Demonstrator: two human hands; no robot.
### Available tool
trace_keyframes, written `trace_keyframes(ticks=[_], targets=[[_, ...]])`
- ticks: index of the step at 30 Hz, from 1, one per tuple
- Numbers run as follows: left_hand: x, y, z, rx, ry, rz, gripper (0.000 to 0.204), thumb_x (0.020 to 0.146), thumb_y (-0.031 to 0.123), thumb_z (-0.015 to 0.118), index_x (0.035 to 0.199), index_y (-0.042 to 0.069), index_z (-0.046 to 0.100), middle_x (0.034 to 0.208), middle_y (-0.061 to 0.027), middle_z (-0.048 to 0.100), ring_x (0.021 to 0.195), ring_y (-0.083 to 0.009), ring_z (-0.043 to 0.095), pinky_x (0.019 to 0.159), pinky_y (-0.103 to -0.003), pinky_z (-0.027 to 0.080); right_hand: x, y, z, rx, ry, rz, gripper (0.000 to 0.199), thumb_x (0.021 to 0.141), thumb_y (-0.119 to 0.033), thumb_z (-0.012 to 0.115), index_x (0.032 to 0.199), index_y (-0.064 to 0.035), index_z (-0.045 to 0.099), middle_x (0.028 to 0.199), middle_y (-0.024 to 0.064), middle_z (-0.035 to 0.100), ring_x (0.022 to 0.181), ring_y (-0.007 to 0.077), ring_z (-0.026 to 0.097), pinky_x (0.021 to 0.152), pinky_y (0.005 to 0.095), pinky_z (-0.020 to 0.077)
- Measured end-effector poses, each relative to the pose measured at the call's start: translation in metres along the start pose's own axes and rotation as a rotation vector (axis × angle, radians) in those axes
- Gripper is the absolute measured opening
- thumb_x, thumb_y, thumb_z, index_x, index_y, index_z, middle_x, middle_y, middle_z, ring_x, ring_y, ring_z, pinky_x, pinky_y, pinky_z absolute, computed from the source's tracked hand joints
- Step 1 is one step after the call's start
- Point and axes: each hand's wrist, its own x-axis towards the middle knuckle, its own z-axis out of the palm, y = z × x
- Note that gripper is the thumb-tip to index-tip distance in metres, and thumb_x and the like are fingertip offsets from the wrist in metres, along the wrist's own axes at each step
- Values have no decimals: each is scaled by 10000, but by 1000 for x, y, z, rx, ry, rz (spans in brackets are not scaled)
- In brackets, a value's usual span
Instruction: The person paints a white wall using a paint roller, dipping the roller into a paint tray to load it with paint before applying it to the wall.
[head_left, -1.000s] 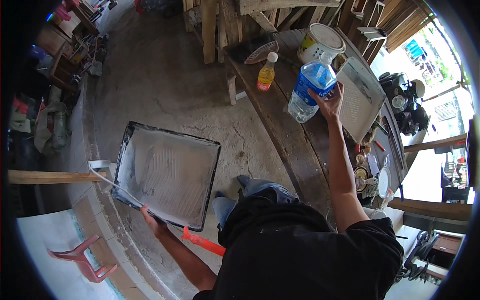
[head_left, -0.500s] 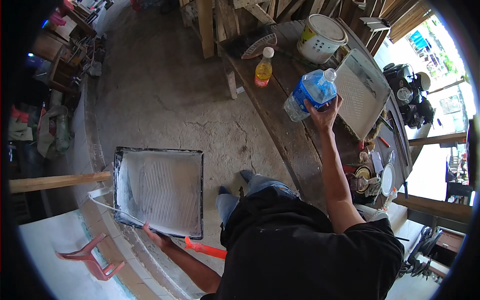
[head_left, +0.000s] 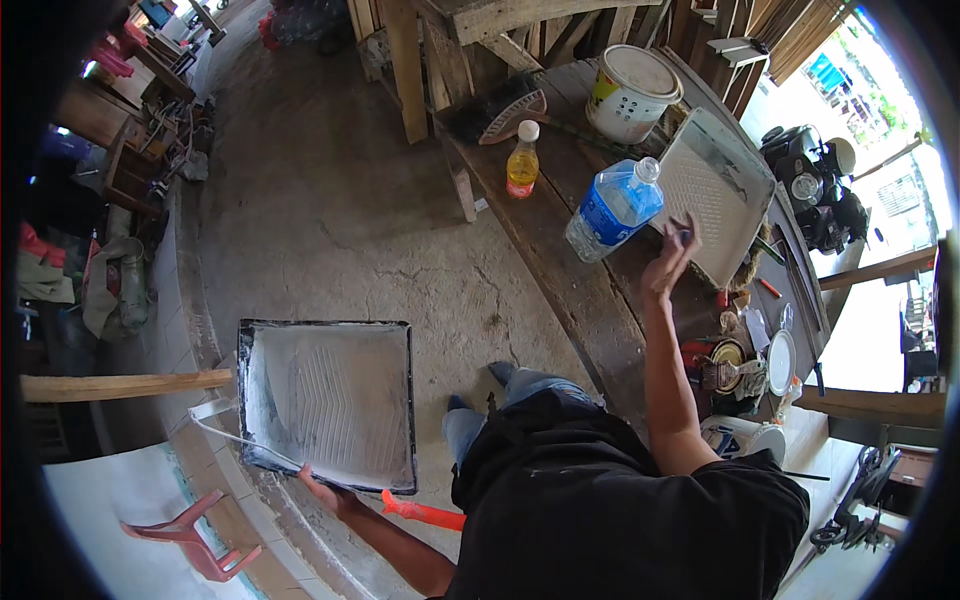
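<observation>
Tray [head_left: 340, 400] with black rim: grasped at its near edge by the left hand [head_left: 326, 492], left of the table [head_left: 592, 302]; blue-labelled bottle [head_left: 608, 218]: standing between the table's left edge and a pale tray [head_left: 715, 185]; right hand [head_left: 670, 266]: released, fingers partly curled, just beside the bottle

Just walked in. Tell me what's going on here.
A person stands by a table. Their left hand grips the edge of a pale-coated black tray, with a red-handled rod running alongside. Their right hand is open and empty, beside a blue-labelled bottle on the table. Another tray lies just beyond that hand.
</observation>
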Motion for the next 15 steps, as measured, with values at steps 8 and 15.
trace_keyframes(ticks=[8, 15], targets=[[8, -8, -14, -45, 0, -26, 500, 825, 458, 482, 1082, 29, 497, 1096, -111, 492, 1052, -265, 460, 917, -421, 354, 32, -80, 32, 11, -125, -428, 372, 926, -103, 520, 1272, 7, 443, 1123, 118, 580, 1095, 207, 544, 971, 344, 403], [8, -7, -35, 0, 29, 15, 495, 782, 440, 517, 1076, 42, 497, 1114, -107, 472, 1038, -271, 444, 903, -435, 348, 40, -89, 53, -153, -176, -431, 315, 904, -145, 591, 1189, -13, 564, 1083, 113, 627, 886, 95, 583, 759, 235, 471]])
